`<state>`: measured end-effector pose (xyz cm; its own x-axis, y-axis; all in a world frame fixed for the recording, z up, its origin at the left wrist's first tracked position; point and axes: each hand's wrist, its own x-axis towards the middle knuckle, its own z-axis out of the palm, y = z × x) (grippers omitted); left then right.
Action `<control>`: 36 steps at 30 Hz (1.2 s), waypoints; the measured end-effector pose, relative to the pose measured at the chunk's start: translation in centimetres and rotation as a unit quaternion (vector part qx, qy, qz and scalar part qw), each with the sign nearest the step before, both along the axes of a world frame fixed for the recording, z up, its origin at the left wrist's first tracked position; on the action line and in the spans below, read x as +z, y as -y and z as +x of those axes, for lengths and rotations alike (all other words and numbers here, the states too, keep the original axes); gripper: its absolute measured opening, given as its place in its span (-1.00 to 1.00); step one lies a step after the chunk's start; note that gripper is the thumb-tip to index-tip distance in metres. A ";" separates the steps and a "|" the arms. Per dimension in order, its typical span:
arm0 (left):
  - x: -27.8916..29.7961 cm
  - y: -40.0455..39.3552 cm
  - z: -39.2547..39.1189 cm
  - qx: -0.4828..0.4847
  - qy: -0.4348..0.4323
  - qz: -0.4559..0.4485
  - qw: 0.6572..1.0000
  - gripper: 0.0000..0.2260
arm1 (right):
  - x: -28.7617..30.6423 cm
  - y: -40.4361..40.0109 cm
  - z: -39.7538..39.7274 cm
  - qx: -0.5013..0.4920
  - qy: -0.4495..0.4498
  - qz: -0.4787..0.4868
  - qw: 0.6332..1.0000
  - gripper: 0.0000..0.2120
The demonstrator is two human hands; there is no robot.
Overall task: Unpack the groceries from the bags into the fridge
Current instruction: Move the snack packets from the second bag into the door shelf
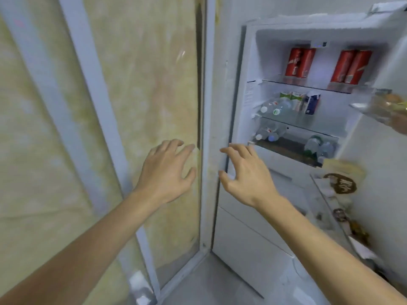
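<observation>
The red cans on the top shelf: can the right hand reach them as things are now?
Probably yes. The fridge stands open, the right hand is empty with fingers spread, and nothing stands before the red cans; it must only rise.

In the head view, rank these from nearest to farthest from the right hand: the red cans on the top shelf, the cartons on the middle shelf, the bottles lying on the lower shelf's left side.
From the right hand:
1. Bottles, lower shelf, just above and right of the fingertips.
2. Cartons, middle shelf, higher up.
3. Red cans, top shelf, highest and farthest.
</observation>
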<state>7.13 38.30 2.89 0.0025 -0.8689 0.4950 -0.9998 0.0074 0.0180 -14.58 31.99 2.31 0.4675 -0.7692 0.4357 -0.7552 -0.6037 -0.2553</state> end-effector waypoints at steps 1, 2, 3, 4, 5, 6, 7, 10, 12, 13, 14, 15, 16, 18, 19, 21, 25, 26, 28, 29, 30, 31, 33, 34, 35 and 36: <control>-0.3 -2.3 2.0 0.029 0.000 -0.005 1.000 -0.44 | -0.5 -1.0 2.6 0.032 0.004 0.002 0.999 -0.43; -0.5 -4.6 4.1 0.060 -0.002 -0.009 0.998 -0.44 | -0.9 -2.1 5.1 0.066 0.005 0.001 0.998 -0.43; -0.7 -7.1 6.0 0.091 -0.005 -0.010 0.996 -0.43 | -1.4 -3.4 7.7 0.101 0.002 -0.002 0.995 -0.43; -0.8 -9.7 7.8 0.124 -0.007 -0.009 0.992 -0.43 | -1.8 -4.8 10.2 0.135 -0.006 -0.005 0.991 -0.42; -1.0 -12.5 9.6 0.155 -0.007 -0.007 0.988 -0.43 | -2.1 -6.3 12.7 0.169 -0.016 -0.007 0.986 -0.41; -1.1 -15.4 11.2 0.187 -0.006 -0.007 0.982 -0.43 | -2.3 -8.1 15.1 0.202 -0.021 -0.009 0.979 -0.41; -1.3 -18.4 12.7 0.217 -0.007 -0.007 0.976 -0.43 | -2.4 -10.1 17.5 0.235 -0.021 -0.010 0.972 -0.41; -2.3 -28.4 15.7 0.298 -0.010 -0.013 0.955 -0.44 | -3.0 -17.0 23.9 0.329 -0.010 -0.009 0.944 -0.42; -3.4 -35.7 17.0 0.346 -0.018 -0.015 0.938 -0.45 | -3.8 -22.1 27.5 0.388 -0.006 -0.008 0.921 -0.43; -4.1 -39.4 17.4 0.372 -0.023 -0.011 0.928 -0.45 | -4.4 -24.7 29.0 0.419 -0.008 -0.003 0.908 -0.44; -4.8 -42.9 17.8 0.401 -0.029 -0.006 0.916 -0.46 | -5.1 -27.2 30.4 0.447 -0.011 0.004 0.894 -0.44; -5.6 -46.3 18.2 0.432 -0.035 0.000 0.901 -0.46 | -5.8 -29.6 31.8 0.473 -0.014 0.009 0.881 -0.44; -6.4 -49.4 18.4 0.460 -0.044 0.006 0.887 -0.46 | -6.6 -31.9 33.1 0.499 -0.016 0.011 0.867 -0.44; -8.1 -54.7 18.4 0.506 -0.072 0.017 0.860 -0.45 | -8.4 -36.3 35.6 0.544 -0.020 0.026 0.838 -0.43; -9.2 -57.2 18.4 0.525 -0.088 0.019 0.846 -0.45 | -9.5 -38.5 36.8 0.566 -0.023 0.036 0.823 -0.43; -11.5 -61.6 18.1 0.561 -0.122 0.018 0.819 -0.46 | -11.9 -42.5 38.9 0.613 -0.036 0.049 0.788 -0.44; -16.6 -69.3 17.3 0.651 -0.184 0.015 0.737 -0.50 | -17.5 -49.7 42.8 0.697 -0.081 0.059 0.710 -0.47; -18.0 -70.7 17.0 0.669 -0.193 0.018 0.718 -0.47 | -19.0 -51.2 43.8 0.716 -0.087 0.066 0.689 -0.48; -20.8 -72.7 16.9 0.693 -0.211 0.036 0.688 -0.45 | -22.3 -54.0 45.8 0.747 -0.103 0.077 0.652 -0.49; -22.2 -73.4 17.1 0.703 -0.224 0.053 0.673 -0.47 | -23.9 -55.2 46.9 0.759 -0.112 0.082 0.637 -0.50; -23.7 -73.9 17.5 0.711 -0.238 0.071 0.657 -0.50 | -25.5 -56.3 47.9 0.769 -0.121 0.088 0.621 -0.51; -25.3 -74.4 18.1 0.718 -0.250 0.085 0.644 -0.53 | -27.1 -57.4 49.0 0.780 -0.126 0.092 0.605 -0.52; -28.5 -74.7 19.7 0.726 -0.261 0.097 0.629 -0.56 | -30.3 -59.3 51.4 0.800 -0.142 0.086 0.576 -0.53; -30.2 -74.7 20.6 0.728 -0.264 0.099 0.626 -0.55 | -32.1 -60.1 52.8 0.808 -0.151 0.079 0.564 -0.53; -32.1 -74.5 21.4 0.729 -0.267 0.102 0.622 -0.54 | -33.8 -60.8 54.1 0.816 -0.159 0.070 0.552 -0.52; -33.9 -74.2 22.3 0.729 -0.271 0.104 0.619 -0.53 | -35.4 -61.4 55.5 0.823 -0.166 0.057 0.540 -0.51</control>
<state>29.40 112.49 -31.00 0.9770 0.2084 -0.0455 0.2133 -0.9557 0.2030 40.91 93.39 -33.11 0.5970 0.7945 0.1113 0.7653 -0.5223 -0.3762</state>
